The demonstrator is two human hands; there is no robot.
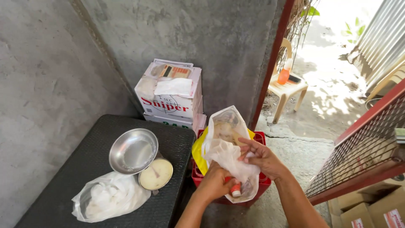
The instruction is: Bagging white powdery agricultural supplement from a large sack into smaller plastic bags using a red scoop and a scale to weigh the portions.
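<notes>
A white plastic bag (228,145) with pale contents is held upright over a red crate (262,182). My left hand (216,182) grips the bag's lower part, where a small red and white object shows at the bottom. Higher up, my right hand (260,157) pinches the bag's side with its fingers. A yellow bag (198,152) lies under the white one, draped over the crate's edge.
A black table (84,169) at left carries a weighing scale (156,174) with a steel pan (133,151) and a crumpled white plastic bag (109,196). Stacked cardboard boxes (171,95) stand against the concrete wall. A red metal gate (367,156), a plastic chair (289,86) and more boxes (371,211) are at right.
</notes>
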